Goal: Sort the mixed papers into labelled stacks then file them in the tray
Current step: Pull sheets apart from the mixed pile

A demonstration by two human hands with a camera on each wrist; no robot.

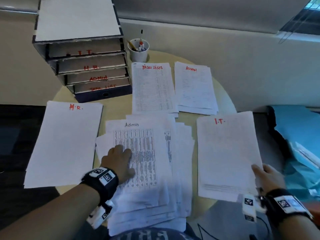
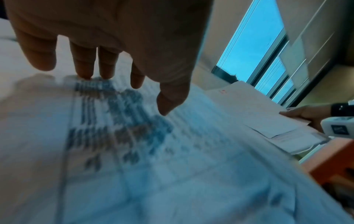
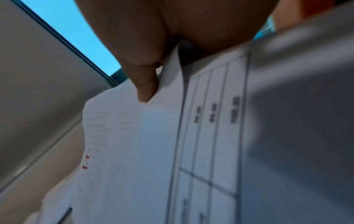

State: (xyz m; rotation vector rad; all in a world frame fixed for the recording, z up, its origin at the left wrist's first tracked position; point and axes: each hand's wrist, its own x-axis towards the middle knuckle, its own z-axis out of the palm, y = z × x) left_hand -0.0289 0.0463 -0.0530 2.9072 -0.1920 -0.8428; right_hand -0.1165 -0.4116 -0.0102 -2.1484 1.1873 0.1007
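A loose mixed pile of printed papers lies in front of me; its top sheet is headed "Admin" and carries a dense table. My left hand rests on that sheet, fingers straight and touching it. My right hand pinches the near right corner of the sheet marked "I.T.", thumb on top of that paper. Around lie the stacks "H.R.", "Task Lists" and "Admin". A four-shelf filing tray labelled I.T., H.R., Admin and Task List stands at the back left.
A white cup with pens stands behind the Task Lists stack, beside the tray. The round pale table ends close to the right of the I.T. stack, where blue fabric lies beyond. Dark surface lies to the left.
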